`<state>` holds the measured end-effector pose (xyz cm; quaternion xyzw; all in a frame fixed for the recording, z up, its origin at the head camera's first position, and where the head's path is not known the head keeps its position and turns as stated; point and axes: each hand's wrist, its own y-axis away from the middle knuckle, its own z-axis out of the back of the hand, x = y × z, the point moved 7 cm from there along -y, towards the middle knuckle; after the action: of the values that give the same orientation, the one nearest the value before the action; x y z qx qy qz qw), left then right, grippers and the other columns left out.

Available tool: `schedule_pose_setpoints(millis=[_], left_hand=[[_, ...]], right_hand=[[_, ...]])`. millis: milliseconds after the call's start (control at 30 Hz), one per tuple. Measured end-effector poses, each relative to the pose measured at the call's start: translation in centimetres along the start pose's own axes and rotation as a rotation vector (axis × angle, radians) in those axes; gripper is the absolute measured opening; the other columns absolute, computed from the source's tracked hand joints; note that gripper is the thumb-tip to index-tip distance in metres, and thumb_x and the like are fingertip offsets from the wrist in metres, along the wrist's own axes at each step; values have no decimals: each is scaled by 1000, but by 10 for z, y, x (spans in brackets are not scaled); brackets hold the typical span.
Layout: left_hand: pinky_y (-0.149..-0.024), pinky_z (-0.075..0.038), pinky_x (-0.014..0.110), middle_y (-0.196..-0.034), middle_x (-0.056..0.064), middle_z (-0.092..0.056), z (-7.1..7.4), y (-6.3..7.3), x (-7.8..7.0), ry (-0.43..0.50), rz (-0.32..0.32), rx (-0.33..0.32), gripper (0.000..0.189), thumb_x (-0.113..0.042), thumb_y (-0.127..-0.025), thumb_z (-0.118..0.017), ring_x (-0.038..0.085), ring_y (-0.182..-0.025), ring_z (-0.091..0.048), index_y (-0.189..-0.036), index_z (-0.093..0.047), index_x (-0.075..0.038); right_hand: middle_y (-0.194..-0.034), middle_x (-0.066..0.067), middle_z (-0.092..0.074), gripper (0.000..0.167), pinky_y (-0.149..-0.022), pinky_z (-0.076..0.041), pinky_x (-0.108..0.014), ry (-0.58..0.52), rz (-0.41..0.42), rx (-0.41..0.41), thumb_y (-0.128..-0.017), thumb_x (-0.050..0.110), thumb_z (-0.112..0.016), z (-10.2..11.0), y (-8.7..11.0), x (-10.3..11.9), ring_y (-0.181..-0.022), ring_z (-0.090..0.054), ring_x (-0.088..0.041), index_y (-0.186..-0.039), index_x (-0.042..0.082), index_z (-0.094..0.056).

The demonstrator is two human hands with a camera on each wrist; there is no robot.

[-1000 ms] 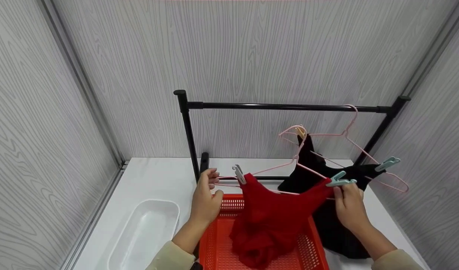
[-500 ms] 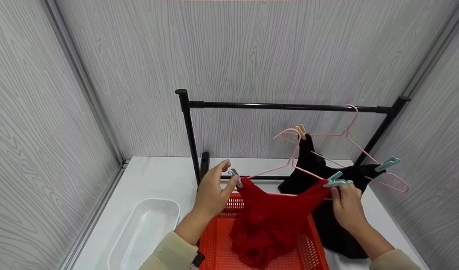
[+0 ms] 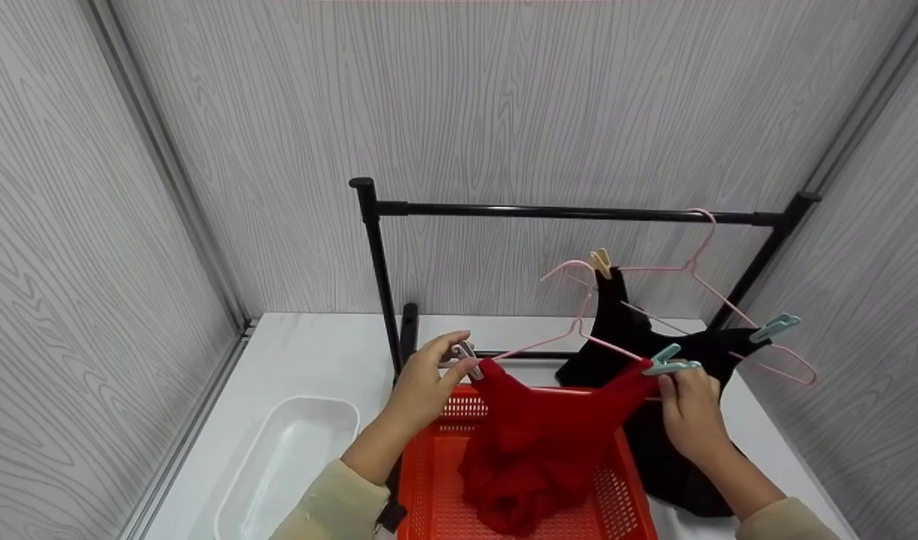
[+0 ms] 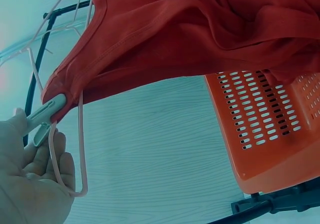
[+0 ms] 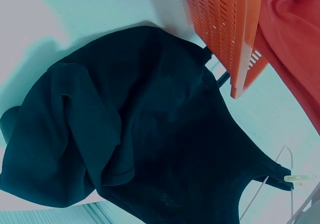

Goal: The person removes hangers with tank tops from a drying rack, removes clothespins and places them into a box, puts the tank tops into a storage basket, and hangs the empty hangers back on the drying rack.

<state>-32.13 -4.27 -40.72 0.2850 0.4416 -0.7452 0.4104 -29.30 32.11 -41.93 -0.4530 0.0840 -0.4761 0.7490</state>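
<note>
A red sleeveless top (image 3: 545, 427) hangs by its straps from a pink clothes hanger (image 3: 535, 346), its lower part bunched in the red basket. My left hand (image 3: 420, 386) pinches a grey clothespin (image 3: 469, 361) at the left strap; in the left wrist view this clothespin (image 4: 52, 109) bites the strap over the hanger's looped end, thumb above and fingers curled below. A teal clothespin (image 3: 670, 365) clips the right strap. Right under it, my right hand (image 3: 695, 415) grips the hanger's right end. The hanger's hook leans back, apart from the rail.
The red perforated basket (image 3: 429, 480) stands below the top. Behind it rises a black clothes rack (image 3: 534, 211). A black garment (image 3: 654, 442), clipped to another pink hanger (image 3: 729, 304), hangs from the rail's right side. A white tray (image 3: 238, 487) lies at left.
My left hand has moved right from the hanger's left end to the grey clothespin and now pinches it. The hanger and red top have shifted slightly left; my right hand keeps its grip.
</note>
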Motion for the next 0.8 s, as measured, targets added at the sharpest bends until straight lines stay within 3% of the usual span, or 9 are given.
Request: schedule_pose_setpoints(millis=[267, 800], left_hand=[[-100, -50, 40, -116, 5, -66, 2, 3, 2, 2, 4, -37, 42, -32, -96, -65, 23, -110, -62, -130, -62, -7], [-97, -49, 48, -115, 3, -67, 2, 10, 8, 122, 80, -47, 36, -31, -94, -67, 24, -109, -60, -123, -62, -11]], right_hand=[[-99, -21, -63, 12, -82, -30, -51, -12, 9, 21, -92, -7, -58, -3, 3, -1, -96, -52, -36, -103, -1, -60], [-100, -18, -63, 14, -80, -31, -49, -22, -8, 23, -91, -8, -60, -2, 7, -3, -95, -53, -34, -102, 0, -63]])
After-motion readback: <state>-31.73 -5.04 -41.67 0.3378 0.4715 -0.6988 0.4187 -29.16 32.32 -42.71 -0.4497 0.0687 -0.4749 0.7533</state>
